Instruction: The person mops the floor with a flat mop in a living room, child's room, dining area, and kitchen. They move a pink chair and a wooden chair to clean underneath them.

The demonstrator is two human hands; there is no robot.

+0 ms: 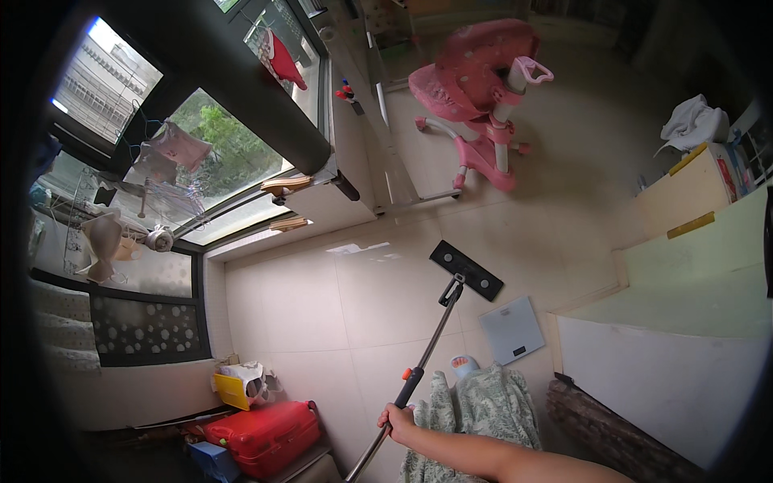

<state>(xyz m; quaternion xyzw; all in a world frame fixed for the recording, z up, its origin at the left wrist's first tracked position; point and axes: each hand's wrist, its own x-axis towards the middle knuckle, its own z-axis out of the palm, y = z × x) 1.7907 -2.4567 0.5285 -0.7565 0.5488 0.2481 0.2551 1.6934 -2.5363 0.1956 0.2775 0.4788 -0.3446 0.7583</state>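
My right hand (397,421) is closed around the metal pole of a flat mop (439,329), just below its dark grip with an orange button. The pole slants from the bottom edge up to the black rectangular mop head (447,258), which lies on the pale tiled floor and shows two round discs on top. No cloth is seen on its upper side. Right of the pole, near the head, a grey-blue bathroom scale (504,326) lies on the floor. Below it a foot in a light blue slipper (470,369) shows beside green patterned clothing (495,398). My left hand is out of view.
A pink child's swivel chair (471,66) stands at the top beside a wheeled metal frame (403,175). A red suitcase (272,431) and a bag (256,377) are at the lower left. Laundry (181,145) hangs by the windows. A pale cabinet (676,193) stands at the right.
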